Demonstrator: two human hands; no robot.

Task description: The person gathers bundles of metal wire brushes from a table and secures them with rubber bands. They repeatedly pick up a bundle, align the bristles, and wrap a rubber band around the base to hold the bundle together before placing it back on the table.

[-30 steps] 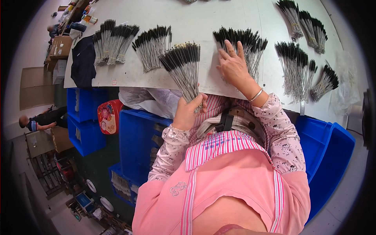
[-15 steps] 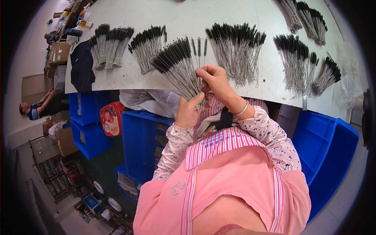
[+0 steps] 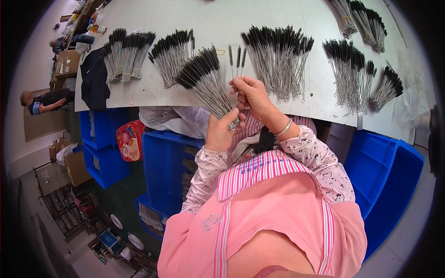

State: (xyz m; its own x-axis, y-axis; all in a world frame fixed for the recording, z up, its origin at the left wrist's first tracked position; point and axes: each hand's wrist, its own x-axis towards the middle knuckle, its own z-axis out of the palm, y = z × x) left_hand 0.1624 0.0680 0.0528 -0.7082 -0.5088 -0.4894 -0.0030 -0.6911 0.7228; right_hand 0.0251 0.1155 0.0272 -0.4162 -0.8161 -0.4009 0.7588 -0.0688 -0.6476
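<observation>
My left hand (image 3: pixel 221 130) is closed around the wire ends of a fanned bunch of black-bristled tube brushes (image 3: pixel 199 74), just off the table's near edge. Beside it, my right hand (image 3: pixel 252 95) pinches the wire stems of a few separate tube brushes (image 3: pixel 238 56), whose bristle ends point up and away from me. The fingertips of both hands are close together near the looped wire ends. Behind the left hand's bunch, a yellow band (image 3: pixel 219 52) lies on the table.
Piles of tube brushes (image 3: pixel 278 60) lie along the white table (image 3: pixel 194 16), with more piles (image 3: pixel 345 74) at the right. A dark cloth (image 3: pixel 95 81) hangs at the left edge. Blue bins (image 3: pixel 160 162) stand below, another blue bin (image 3: pixel 384 171) at right. Another person (image 3: pixel 46 102) is far left.
The few brushes in my right hand have separated slightly from the left hand's bunch, which has tilted a little left. The person at far left has shifted posture.
</observation>
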